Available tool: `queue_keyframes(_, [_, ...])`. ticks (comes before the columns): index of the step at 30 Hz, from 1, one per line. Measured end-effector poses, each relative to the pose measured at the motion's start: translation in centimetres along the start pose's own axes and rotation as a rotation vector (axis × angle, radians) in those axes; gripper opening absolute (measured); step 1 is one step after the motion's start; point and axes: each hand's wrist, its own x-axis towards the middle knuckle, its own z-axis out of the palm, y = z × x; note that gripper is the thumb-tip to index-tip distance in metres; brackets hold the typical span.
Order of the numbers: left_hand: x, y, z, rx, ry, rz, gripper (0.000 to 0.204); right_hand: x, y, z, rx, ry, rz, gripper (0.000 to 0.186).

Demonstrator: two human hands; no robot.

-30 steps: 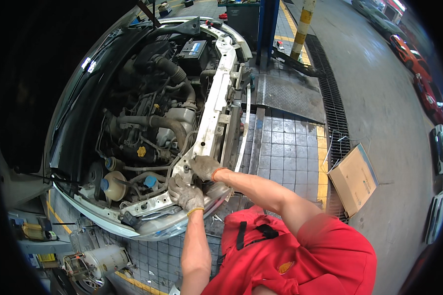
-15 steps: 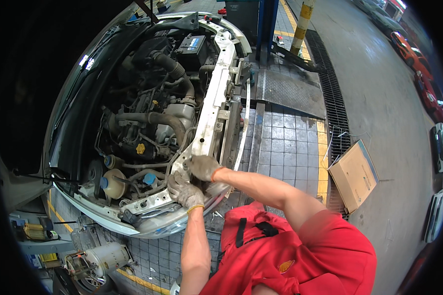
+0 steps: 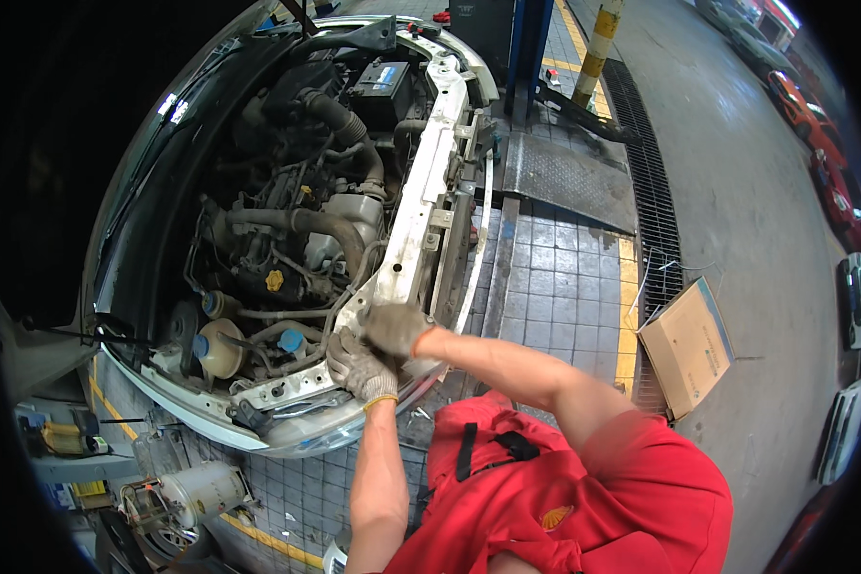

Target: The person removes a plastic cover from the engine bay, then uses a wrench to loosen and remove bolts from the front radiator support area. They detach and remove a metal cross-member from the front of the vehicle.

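An open car engine bay has a pale metal crossmember (image 3: 414, 225) along its front edge. Both my hands wear knit work gloves and meet at the crossmember's near end, by the headlight. My left hand (image 3: 362, 369) presses against the metal with bent fingers; whatever is under them is hidden. Just above and right of it, my right hand (image 3: 395, 331) is closed like a fist and blurred by motion. Anything in its grip is covered by the glove.
Left of my hands stand a coolant tank (image 3: 222, 352) with a blue cap and a second blue cap (image 3: 293, 342). A battery (image 3: 381, 91) sits at the far end. A cardboard box (image 3: 689, 349) lies near the floor grate (image 3: 641, 163); a blue post (image 3: 528, 57) rises beyond.
My right hand has shifted slightly down and left, nearer my left hand, and is more blurred. The left hand stays on the crossmember. The whole view has shifted a little.
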Motion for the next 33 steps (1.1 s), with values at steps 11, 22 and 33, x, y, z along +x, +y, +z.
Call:
queue_keyframes(11, [-0.3, -1.1, 1.2, -0.052, 0.028, 0.041, 0.058, -3.8, -4.1, 0.1, -0.301, 0.071, -0.265, 0.029])
queue_keyframes(22, [-0.1, -0.1, -0.5, -0.052, -0.038, 0.04, 0.063, -1.6, -1.0, 0.7, -0.07, 0.03, -0.037, 0.048])
queue_keyframes(33, [-0.3, -0.5, 0.5, 0.005, -0.096, -0.035, 0.07, 0.1, 0.3, -2.3, 0.065, -0.031, 0.071, 0.046])
